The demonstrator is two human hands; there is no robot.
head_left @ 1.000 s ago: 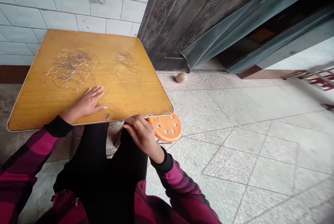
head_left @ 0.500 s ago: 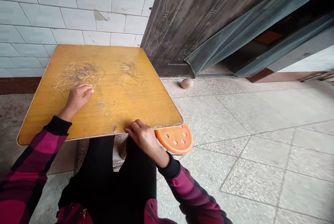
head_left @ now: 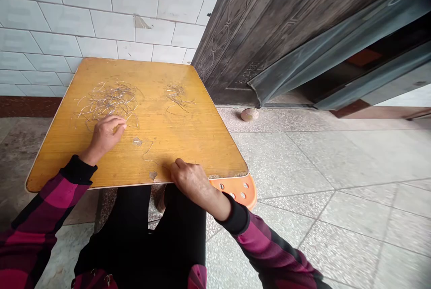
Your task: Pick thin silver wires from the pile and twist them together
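Note:
My left hand point(head_left: 107, 137) is at the near edge of a tangled pile of thin wires point(head_left: 108, 100), on the left of the wooden table. Thumb and forefinger are pinched together on a wire whose loop shows by the fingertips. My right hand point(head_left: 191, 180) rests at the table's front edge, its fingers curled closed. A single bent wire point(head_left: 148, 150) runs from the tabletop into those fingers; its end inside the hand is hidden. To the right of the pile, a smaller bunch of wires point(head_left: 178, 95) lies apart.
The yellow-brown table point(head_left: 202, 140) has worn patches near its front edge. An orange stool point(head_left: 247, 192) with holes stands under its right corner. A roundish stone-like object point(head_left: 249, 114) lies on the floor by a dark carved door point(head_left: 232, 68). Behind the table is a tiled wall point(head_left: 89, 24).
The view has shifted, so the table and wires appear slightly farther right. My left hand stays by the pile, and my right hand stays closed at the front edge.

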